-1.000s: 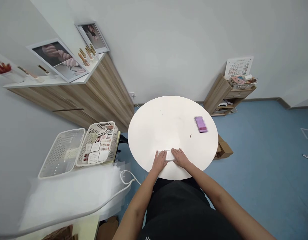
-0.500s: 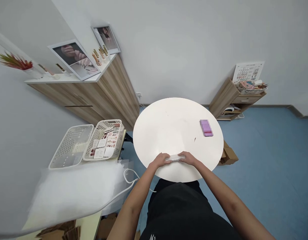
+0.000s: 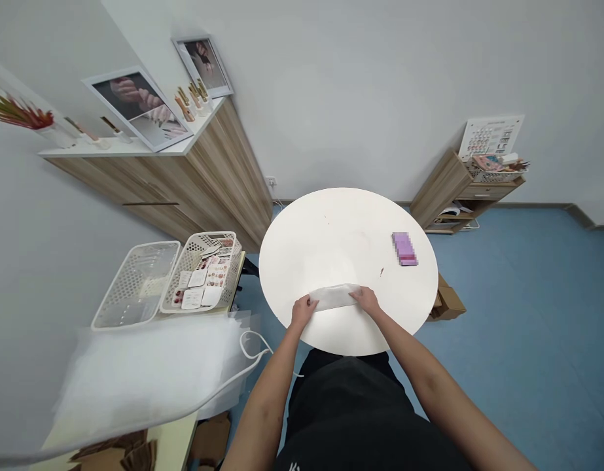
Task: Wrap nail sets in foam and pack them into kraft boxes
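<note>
Near the tabletop's [image 3: 331,229] front edge, the left hand [image 3: 303,311] and right hand [image 3: 366,299] pinch a white sheet [image 3: 335,297], already strip-shaped, not yet let go.

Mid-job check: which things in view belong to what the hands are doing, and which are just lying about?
In use:
Pale strip
Left hand and right hand, gripping its ends
Round white table, beneath

Apparently just lying about:
Purple item, blurred, on the table
Basket of cards
Cardboard box
Whitish sheets, untouched; any link unclear
</note>
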Demonstrator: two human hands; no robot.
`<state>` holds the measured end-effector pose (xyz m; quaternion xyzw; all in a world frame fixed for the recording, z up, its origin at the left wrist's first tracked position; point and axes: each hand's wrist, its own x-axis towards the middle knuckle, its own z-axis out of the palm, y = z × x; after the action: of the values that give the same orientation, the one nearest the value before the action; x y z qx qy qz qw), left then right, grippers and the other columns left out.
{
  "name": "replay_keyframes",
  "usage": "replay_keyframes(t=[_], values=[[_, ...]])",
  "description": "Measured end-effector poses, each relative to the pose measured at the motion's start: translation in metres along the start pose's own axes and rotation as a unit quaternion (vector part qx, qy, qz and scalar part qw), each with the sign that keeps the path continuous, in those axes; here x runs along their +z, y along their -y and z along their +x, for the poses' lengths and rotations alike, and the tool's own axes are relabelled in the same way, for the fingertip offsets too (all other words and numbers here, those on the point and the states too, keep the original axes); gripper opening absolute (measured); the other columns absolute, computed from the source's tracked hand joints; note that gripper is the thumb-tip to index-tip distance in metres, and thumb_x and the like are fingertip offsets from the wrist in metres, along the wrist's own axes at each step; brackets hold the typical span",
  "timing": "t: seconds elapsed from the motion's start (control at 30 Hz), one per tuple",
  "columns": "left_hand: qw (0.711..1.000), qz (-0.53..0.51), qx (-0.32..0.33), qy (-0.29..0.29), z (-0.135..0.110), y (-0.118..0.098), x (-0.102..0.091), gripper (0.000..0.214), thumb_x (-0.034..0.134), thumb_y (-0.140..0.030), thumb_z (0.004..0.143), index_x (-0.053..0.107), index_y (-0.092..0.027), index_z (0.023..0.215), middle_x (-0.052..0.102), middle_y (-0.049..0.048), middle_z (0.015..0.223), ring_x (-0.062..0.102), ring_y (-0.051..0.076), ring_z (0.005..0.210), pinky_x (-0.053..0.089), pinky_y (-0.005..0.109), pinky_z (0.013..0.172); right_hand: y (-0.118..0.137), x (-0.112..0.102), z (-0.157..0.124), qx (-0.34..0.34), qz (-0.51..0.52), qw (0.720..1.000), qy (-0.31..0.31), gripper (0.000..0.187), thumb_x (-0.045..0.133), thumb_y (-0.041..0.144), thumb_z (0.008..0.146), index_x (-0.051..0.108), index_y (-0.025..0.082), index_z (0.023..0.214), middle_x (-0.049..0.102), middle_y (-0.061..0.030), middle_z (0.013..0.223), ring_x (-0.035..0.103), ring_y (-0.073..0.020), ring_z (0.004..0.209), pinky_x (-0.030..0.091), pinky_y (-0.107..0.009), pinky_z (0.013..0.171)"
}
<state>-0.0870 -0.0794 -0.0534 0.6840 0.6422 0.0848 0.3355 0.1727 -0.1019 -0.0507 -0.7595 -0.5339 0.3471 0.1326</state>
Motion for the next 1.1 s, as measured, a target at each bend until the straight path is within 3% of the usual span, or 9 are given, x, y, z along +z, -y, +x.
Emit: replay_keyframes(t=[0.23, 0.3, 0.4, 0.53, 0.6, 0.73, 0.93, 1.0, 1.1], values=[[0.998, 0.053, -0.011, -0.033, -0.01, 0.001, 0.005, 0.014, 0.054, -0.031, 0.085, 0.054, -0.022, 0.074, 0.06, 0.0004, 0.072, 0.057, 0.02, 0.077, 0.042, 0.031, 0.073, -0.009, 0.004, -0.004, -0.013, -0.138, 0.989, -0.047, 0.017, 0.052, 0.035, 0.087, 0.059, 0.021, 0.082, 0.06, -0.0069, 0.086, 0.056, -0.0221, 0.081, 0.041, -0.03, 0.067], [0.993, 0.09, 0.013, -0.08, -0.015, -0.002, 0.004, 0.011, 0.053, -0.028, 0.085, 0.058, -0.021, 0.092, 0.064, 0.0055, 0.09, 0.059, 0.025, 0.092, 0.044, 0.039, 0.084, -0.008, 0.001, -0.01, -0.043, -0.147, 0.983, -0.101, 0.017, 0.051, 0.029, 0.086, 0.06, 0.02, 0.096, 0.06, -0.0099, 0.098, 0.055, -0.0248, 0.09, 0.042, -0.033, 0.073], [0.972, 0.15, 0.131, -0.126, -0.021, -0.011, 0.007, 0.042, 0.05, -0.021, 0.085, 0.05, -0.016, 0.126, 0.056, 0.0159, 0.128, 0.049, 0.031, 0.121, 0.035, 0.049, 0.104, -0.001, -0.004, -0.018, -0.153, -0.174, 0.965, -0.124, 0.039, 0.048, 0.025, 0.086, 0.053, 0.015, 0.124, 0.055, -0.0155, 0.124, 0.049, -0.0298, 0.112, 0.04, -0.041, 0.092], [0.928, 0.195, 0.313, -0.046, -0.022, -0.028, 0.024, 0.063, 0.047, -0.021, 0.085, 0.032, -0.014, 0.146, 0.035, 0.015, 0.154, 0.026, 0.029, 0.144, 0.016, 0.052, 0.118, 0.009, 0.0, -0.024, -0.323, -0.231, 0.918, -0.001, 0.065, 0.054, 0.031, 0.083, 0.039, 0.014, 0.144, 0.039, -0.0145, 0.151, 0.027, -0.0332, 0.139, 0.018, -0.05, 0.115], [0.924, 0.213, 0.317, -0.02, -0.019, -0.032, 0.034, 0.066, 0.046, -0.022, 0.085, 0.028, -0.012, 0.148, 0.034, 0.0166, 0.154, 0.026, 0.029, 0.145, 0.017, 0.053, 0.117, 0.011, 0.007, -0.025, -0.345, -0.257, 0.902, 0.04, 0.07, 0.057, 0.029, 0.081, 0.037, 0.013, 0.146, 0.036, -0.0144, 0.153, 0.025, -0.0334, 0.142, 0.013, -0.053, 0.117], [0.927, 0.229, 0.297, 0.0, -0.011, -0.033, 0.043, 0.063, 0.045, -0.017, 0.084, 0.033, -0.01, 0.145, 0.04, 0.0197, 0.151, 0.033, 0.028, 0.142, 0.021, 0.052, 0.117, 0.017, 0.017, -0.023, -0.344, -0.287, 0.893, 0.034, 0.061, 0.052, 0.015, 0.081, 0.044, 0.009, 0.141, 0.044, -0.0188, 0.148, 0.037, -0.0303, 0.138, 0.018, -0.05, 0.117], [0.924, 0.187, 0.317, 0.101, 0.008, -0.034, 0.016, 0.051, 0.054, -0.019, 0.081, 0.051, -0.017, 0.131, 0.055, 0.0143, 0.139, 0.047, 0.027, 0.133, 0.029, 0.047, 0.114, 0.045, -0.005, -0.012, -0.331, -0.296, 0.888, 0.118, 0.037, 0.06, 0.014, 0.076, 0.067, 0.014, 0.112, 0.069, -0.016, 0.113, 0.063, -0.0278, 0.108, 0.034, -0.042, 0.108], [0.933, 0.142, 0.298, 0.14, 0.015, -0.038, 0.0, 0.045, 0.056, -0.022, 0.08, 0.057, -0.023, 0.125, 0.064, 0.0083, 0.128, 0.056, 0.026, 0.122, 0.037, 0.043, 0.108, 0.055, -0.018, -0.007, -0.303, -0.286, 0.896, 0.155, 0.027, 0.061, 0.016, 0.076, 0.07, 0.019, 0.101, 0.073, -0.0101, 0.094, 0.067, -0.0257, 0.093, 0.043, -0.038, 0.097], [0.95, 0.07, 0.242, 0.183, 0.024, -0.044, -0.022, 0.04, 0.056, -0.027, 0.079, 0.065, -0.027, 0.118, 0.072, 0.0029, 0.113, 0.066, 0.025, 0.102, 0.048, 0.033, 0.09, 0.066, -0.034, 0.001, -0.246, -0.237, 0.924, 0.173, 0.027, 0.06, 0.02, 0.077, 0.071, 0.024, 0.101, 0.074, -0.0046, 0.089, 0.067, -0.0228, 0.081, 0.046, -0.031, 0.074]])
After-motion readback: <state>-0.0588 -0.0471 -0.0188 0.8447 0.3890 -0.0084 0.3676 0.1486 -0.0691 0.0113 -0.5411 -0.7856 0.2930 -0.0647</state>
